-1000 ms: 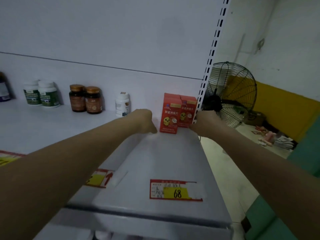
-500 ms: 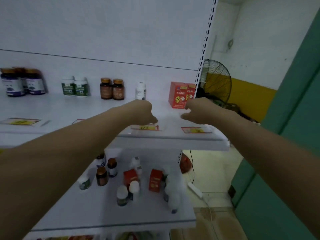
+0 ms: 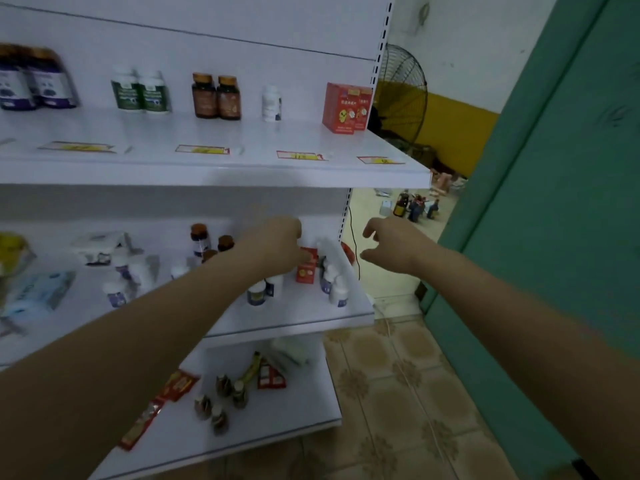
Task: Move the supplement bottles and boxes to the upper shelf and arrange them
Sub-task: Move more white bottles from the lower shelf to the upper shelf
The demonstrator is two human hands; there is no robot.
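Observation:
On the upper shelf (image 3: 242, 168) stand two dark blue-labelled bottles (image 3: 34, 83), two green-labelled bottles (image 3: 140, 93), two brown bottles (image 3: 216, 97), a white bottle (image 3: 272, 102) and two red boxes (image 3: 346, 107). On the middle shelf (image 3: 304, 320), my left hand (image 3: 277, 247) reaches in against a red box (image 3: 307, 268). Its fingers are hidden, so a grip cannot be told. White bottles (image 3: 334, 275) crowd the shelf's right end. Brown-capped bottles (image 3: 200, 237) stand behind my arm. My right hand (image 3: 391, 247) hovers beyond the shelf's right edge, fingers spread, holding nothing.
Yellow price tags (image 3: 301, 155) line the upper shelf's front. Blurred packages (image 3: 38, 289) lie at the middle shelf's left. The bottom shelf (image 3: 277, 420) holds sachets and small jars. A fan (image 3: 401, 95) stands behind, a green wall (image 3: 554, 202) to the right, tiled floor below.
Both hands dropped from the upper shelf to the middle shelf. The view tilted down and pulled back, so the lower shelves show. My left hand now reaches the red box.

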